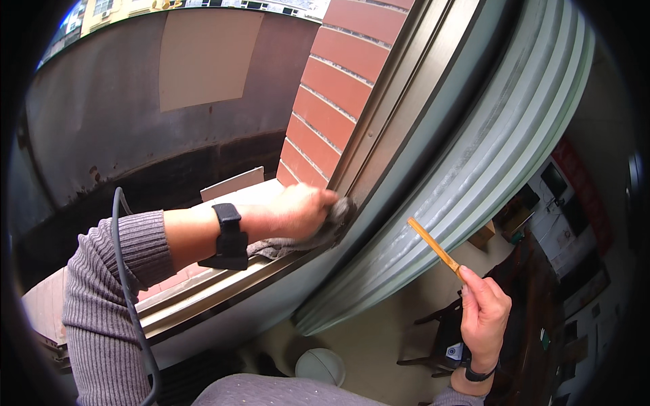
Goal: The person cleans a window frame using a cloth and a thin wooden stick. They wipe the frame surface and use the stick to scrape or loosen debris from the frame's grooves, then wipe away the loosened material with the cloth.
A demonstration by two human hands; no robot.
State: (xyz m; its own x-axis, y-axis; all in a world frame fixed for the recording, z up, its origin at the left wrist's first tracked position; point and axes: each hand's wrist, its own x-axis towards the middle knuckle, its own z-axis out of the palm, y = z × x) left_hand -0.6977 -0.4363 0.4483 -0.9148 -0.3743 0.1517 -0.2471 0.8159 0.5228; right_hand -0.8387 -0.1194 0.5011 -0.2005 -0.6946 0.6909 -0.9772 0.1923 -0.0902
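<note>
My left hand [299, 210] presses a damp-looking grey cloth [339, 210] into the lower corner of a metal window frame [378, 137]. More of the cloth trails along the sill track [213, 289] beneath my wrist. The hand and cloth are slightly blurred. Out to the right, my right hand [485, 309] pinches one end of a flat bamboo stick [434, 246]. Its other end points up and left, in front of the pale green ribbed trim [487, 157] beside the window.
Red brick tiles [335, 76] line the outer wall beside the frame. A dark metal barrier [96, 111] stands outside. A grey cable [122, 264] runs along my left arm. Below are a white round bucket or bin [320, 368] and dark wooden furniture [513, 284].
</note>
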